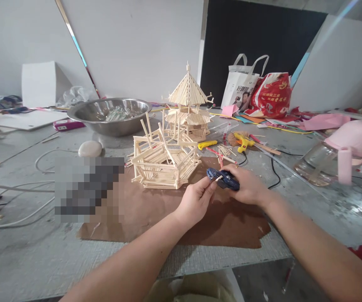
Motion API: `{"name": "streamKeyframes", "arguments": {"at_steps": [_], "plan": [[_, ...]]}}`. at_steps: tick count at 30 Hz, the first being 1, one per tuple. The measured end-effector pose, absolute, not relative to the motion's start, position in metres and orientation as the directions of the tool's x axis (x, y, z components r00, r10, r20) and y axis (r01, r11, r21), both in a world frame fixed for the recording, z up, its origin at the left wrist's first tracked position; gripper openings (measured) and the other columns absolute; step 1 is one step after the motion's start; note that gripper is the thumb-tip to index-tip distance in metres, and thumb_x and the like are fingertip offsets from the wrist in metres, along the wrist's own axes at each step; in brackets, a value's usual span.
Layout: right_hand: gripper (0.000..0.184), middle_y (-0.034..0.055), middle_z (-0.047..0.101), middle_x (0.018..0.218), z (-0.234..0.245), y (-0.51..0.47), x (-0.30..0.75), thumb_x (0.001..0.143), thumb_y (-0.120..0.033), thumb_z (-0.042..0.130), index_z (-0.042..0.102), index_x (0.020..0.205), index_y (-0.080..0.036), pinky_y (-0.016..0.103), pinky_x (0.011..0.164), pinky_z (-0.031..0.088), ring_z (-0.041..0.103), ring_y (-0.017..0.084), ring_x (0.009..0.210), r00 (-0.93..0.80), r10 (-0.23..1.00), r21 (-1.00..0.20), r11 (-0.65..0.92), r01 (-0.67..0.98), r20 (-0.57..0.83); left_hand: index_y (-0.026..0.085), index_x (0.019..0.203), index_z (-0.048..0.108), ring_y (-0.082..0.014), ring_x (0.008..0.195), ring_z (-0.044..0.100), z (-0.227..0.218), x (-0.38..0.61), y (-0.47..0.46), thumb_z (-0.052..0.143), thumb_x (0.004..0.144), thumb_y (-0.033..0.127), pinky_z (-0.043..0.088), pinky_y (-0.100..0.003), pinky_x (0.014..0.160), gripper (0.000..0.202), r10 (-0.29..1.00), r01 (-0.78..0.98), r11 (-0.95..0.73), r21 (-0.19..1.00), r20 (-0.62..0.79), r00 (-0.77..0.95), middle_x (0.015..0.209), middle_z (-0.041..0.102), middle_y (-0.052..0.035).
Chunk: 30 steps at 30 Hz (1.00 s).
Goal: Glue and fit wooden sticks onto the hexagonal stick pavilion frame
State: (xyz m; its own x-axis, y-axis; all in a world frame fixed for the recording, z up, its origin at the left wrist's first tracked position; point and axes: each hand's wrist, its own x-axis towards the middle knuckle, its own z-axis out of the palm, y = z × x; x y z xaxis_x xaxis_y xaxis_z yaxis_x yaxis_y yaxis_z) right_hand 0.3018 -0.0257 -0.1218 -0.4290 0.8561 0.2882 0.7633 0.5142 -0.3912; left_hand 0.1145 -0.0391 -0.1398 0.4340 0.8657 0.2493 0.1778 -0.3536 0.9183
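My right hand (249, 184) is closed around dark blue cutting pliers (229, 180) above the brown mat. Just left of it, my left hand (196, 200) pinches a thin wooden stick (219, 178), whose pale end shows against the pliers. Whether the jaws grip the stick I cannot tell. Beyond my left hand sits a many-sided open frame (158, 183) built of pale wooden sticks, with several sticks jutting up from it. A stick-built pavilion (187, 90) with a pointed roof stands behind that frame.
A brown mat (130, 228) lies under the work. Behind are a steel basin (121, 126), a yellow-handled cutter (207, 144) and a yellow glue gun (243, 143) with a black cord. At right stands a pink-lidded jug (313, 167). White cables (17, 184) run along the left.
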Motion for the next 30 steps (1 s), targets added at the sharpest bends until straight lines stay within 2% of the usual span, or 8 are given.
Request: {"name": "streamKeyframes", "arguments": {"at_steps": [6,14,22,30], "plan": [[0.034,0.0089,0.062,0.098,-0.120,-0.025,0.303,0.067,-0.022,0.056,0.050,0.101,-0.020,0.035,0.072,0.044,0.059,0.024,0.085,-0.438,0.849,-0.358,0.524,0.773,0.297,0.016,0.072,0.053,-0.0070,0.044,0.037,-0.139,0.115,-0.040,0.035,0.087,0.040,0.032,-0.020,0.044,0.033,0.877,0.175,-0.329,0.928,0.231,0.422,0.051,0.043,0.0042],[0.037,0.0089,0.062,0.099,-0.121,-0.026,0.305,0.066,-0.020,0.056,0.051,0.102,-0.020,0.036,0.074,0.044,0.059,0.025,0.089,-0.437,0.853,-0.330,0.516,0.791,0.285,0.016,0.074,0.052,-0.0078,0.046,0.036,-0.135,0.115,-0.041,0.034,0.087,0.039,0.030,-0.021,0.045,0.031,0.868,0.216,-0.363,0.906,0.244,0.433,0.050,0.040,0.0046],[0.030,0.0086,0.064,0.094,-0.122,-0.028,0.304,0.068,-0.024,0.055,0.053,0.098,-0.019,0.035,0.071,0.045,0.061,0.025,0.083,-0.425,0.856,-0.303,0.505,0.809,0.294,0.018,0.063,0.040,-0.0076,0.047,0.033,-0.132,0.114,-0.040,0.034,0.087,0.039,0.028,-0.021,0.046,0.033,0.864,0.244,-0.404,0.881,0.280,0.418,0.051,0.037,0.0054],[0.025,0.0063,0.065,0.089,-0.123,-0.031,0.301,0.069,-0.025,0.054,0.055,0.093,-0.021,0.031,0.068,0.043,0.061,0.023,0.080,-0.390,0.872,-0.258,0.466,0.846,0.297,0.018,0.060,0.038,-0.0077,0.049,0.033,-0.129,0.115,-0.042,0.035,0.086,0.034,0.029,-0.020,0.047,0.031,0.870,0.308,-0.440,0.843,0.317,0.378,0.053,0.036,0.0048]]}}
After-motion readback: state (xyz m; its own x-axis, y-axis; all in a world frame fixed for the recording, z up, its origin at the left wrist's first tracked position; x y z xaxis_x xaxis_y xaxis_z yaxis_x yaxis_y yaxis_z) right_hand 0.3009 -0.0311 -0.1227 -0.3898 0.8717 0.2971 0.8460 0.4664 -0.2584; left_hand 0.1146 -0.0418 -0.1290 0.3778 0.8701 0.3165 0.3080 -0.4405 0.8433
